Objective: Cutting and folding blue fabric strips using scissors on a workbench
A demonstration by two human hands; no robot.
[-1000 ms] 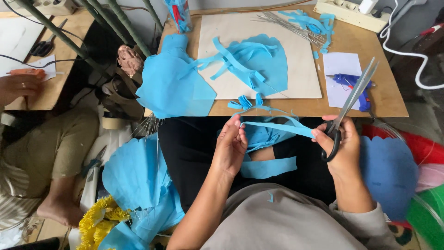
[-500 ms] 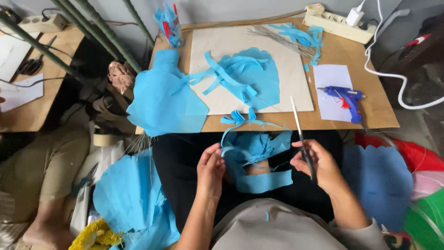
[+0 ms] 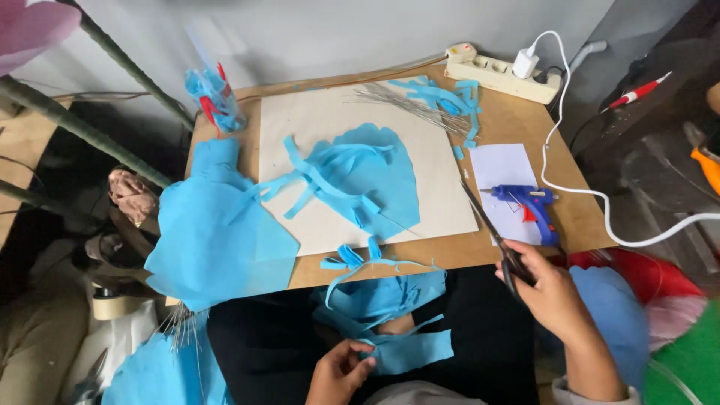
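Both hands have parted: one scissors (image 3: 491, 234), one glue gun (image 3: 529, 202).

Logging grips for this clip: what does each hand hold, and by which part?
Right hand holds scissors by the handles. Left hand pinches a blue paper strip at its near end.

Left hand (image 3: 339, 373): wrist cut by bottom edge. Scissors (image 3: 491, 235): handles hidden inside right hand (image 3: 551, 289). Blue paper strip (image 3: 409, 351): end covered by fingers (image 3: 365, 364). Pink flower (image 3: 34, 22): cropped at top-left corner.
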